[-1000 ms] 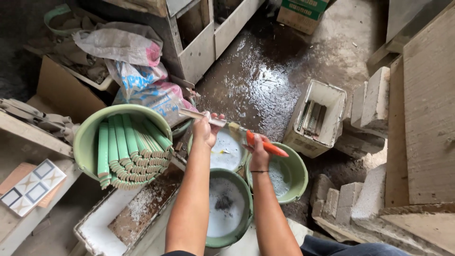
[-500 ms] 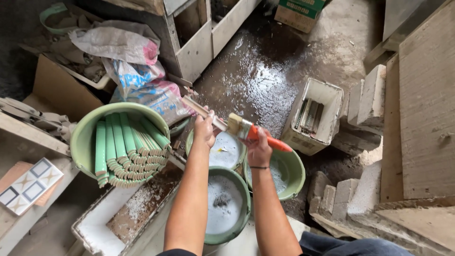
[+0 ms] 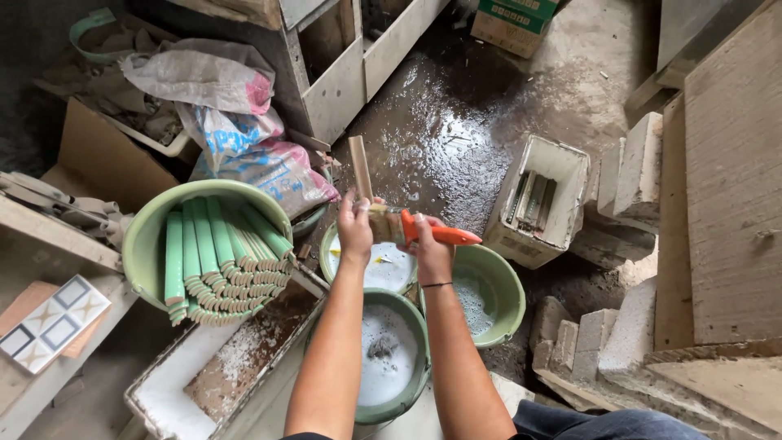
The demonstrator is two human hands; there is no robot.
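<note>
– Where's the strip?
– The pale narrow strip stands upright, pinched in the left hand above the white-filled basin.
– And the brush?
– The orange-handled brush is gripped by the right hand (bristles hidden behind fingers). The green tub of tiles sits left.

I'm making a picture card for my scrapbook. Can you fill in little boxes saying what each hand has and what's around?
Left hand: left hand holds a tan strip, upright.
Right hand: right hand grips an orange-handled brush, bristles at the strip.
Below the hands: three green basins with whitish liquid.
To the left: green tub full of green trim tiles.
To the right: white crate, grey blocks.
Floor: wet concrete floor.
</note>
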